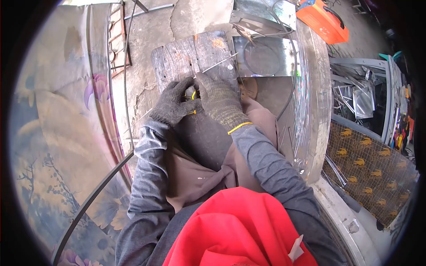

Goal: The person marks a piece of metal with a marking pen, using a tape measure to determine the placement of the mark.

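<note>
Both my hands wear dark grey knit gloves and meet over the near part of a weathered wooden board [175, 57]. My left hand [176, 103] has its fingers curled around a small dark object with yellow parts [191, 94], too covered to name. Close against it on the right, my right hand [218, 96] is closed, its fingertips pressed together at the same spot; what they hold is hidden. A thin metal rod [220, 62] slants up and right over the board from beside my right fingers.
Shiny sheet metal [266, 57] with a cable lies beyond the board at right, near an orange machine [323, 21]. Farther right are a metal frame with scraps [361, 95] and a patterned panel [368, 164]. Floral fabric [66, 133] hangs at left, with a black cable [93, 197] before it.
</note>
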A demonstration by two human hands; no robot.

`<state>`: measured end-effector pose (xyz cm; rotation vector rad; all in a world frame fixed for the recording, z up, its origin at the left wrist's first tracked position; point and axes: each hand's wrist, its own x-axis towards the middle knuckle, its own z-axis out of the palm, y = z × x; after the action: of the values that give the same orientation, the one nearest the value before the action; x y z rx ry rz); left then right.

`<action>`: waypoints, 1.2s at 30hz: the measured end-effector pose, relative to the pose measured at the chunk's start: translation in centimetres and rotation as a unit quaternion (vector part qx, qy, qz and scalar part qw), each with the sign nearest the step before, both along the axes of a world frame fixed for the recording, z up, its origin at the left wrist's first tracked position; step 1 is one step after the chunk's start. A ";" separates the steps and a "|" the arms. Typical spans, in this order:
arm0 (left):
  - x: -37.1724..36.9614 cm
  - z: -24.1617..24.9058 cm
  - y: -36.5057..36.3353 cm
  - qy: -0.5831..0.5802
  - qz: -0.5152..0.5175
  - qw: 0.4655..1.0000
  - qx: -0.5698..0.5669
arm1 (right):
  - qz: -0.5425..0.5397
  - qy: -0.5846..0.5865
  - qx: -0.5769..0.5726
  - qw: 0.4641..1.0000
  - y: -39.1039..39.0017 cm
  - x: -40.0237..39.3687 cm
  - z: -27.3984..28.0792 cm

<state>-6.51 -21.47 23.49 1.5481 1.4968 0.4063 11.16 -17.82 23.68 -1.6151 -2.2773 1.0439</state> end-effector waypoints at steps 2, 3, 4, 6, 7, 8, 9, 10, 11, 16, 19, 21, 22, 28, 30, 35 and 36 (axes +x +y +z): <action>0.1 -0.3 -0.2 0.000 0.024 1.000 -0.014 | 0.014 -0.062 -0.046 0.997 -0.1 -0.2 0.3; 0.2 -0.4 -0.3 0.000 0.020 1.000 -0.016 | 0.019 -0.059 -0.001 0.998 -0.5 -0.2 -0.4; 0.2 -0.5 -0.3 0.005 0.020 1.000 -0.007 | 0.024 -0.056 0.045 0.997 -0.8 -0.3 -1.0; 0.4 -0.4 -0.3 0.011 0.016 1.000 0.004 | 0.004 -0.035 0.071 0.997 -1.3 -0.3 -1.9; 0.4 -0.3 -0.2 0.013 0.021 1.000 -0.004 | -0.013 -0.014 0.098 0.995 -1.4 -0.3 -2.2; 0.5 -0.3 -0.2 0.015 0.025 0.999 -0.011 | -0.019 -0.013 0.098 0.995 -1.4 -0.1 -2.5; 0.4 -0.7 -0.2 0.017 0.020 1.000 -0.011 | -0.009 0.006 0.107 0.994 -1.2 0.0 -2.5; 0.3 -1.5 -0.5 -0.027 0.031 0.999 0.016 | -0.002 0.027 0.115 0.993 -1.2 0.0 -2.4; 0.2 -2.0 -0.5 -0.071 0.042 0.996 0.044 | -0.010 0.029 0.116 0.993 -1.2 0.1 -2.3; 0.9 -1.5 -1.4 -0.156 0.123 0.980 -0.003 | -0.035 0.117 -0.089 0.989 -0.6 1.1 -0.1; 1.5 -0.3 -1.7 -0.220 0.147 0.961 -0.075 | -0.037 0.115 -0.138 0.983 -1.0 1.4 0.1; 2.2 -0.4 -2.5 -0.218 0.122 0.968 -0.028 | -0.035 0.123 -0.137 0.982 -1.1 1.5 0.2; 3.0 -0.2 -2.9 -0.241 0.149 0.958 -0.029 | -0.021 0.123 -0.139 0.983 -1.2 1.8 0.4; 6.5 0.5 -6.1 0.039 0.106 0.981 0.157 | 0.040 0.137 -0.033 0.989 -4.2 2.9 1.0; 6.3 0.5 -6.8 0.069 0.041 0.973 0.216 | 0.035 0.104 -0.028 0.994 -5.1 2.9 0.9; 4.6 -0.5 -7.3 -0.206 0.054 0.972 -0.101 | 0.045 0.105 0.010 0.993 -6.3 6.4 2.4; 5.1 1.1 -6.6 -0.142 -0.027 0.989 -0.005 | 0.063 0.110 0.025 0.992 -6.2 6.7 2.7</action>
<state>-1.39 -28.05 24.55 1.4510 1.2329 0.5629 17.87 -23.99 26.36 -1.2820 -2.2604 1.1223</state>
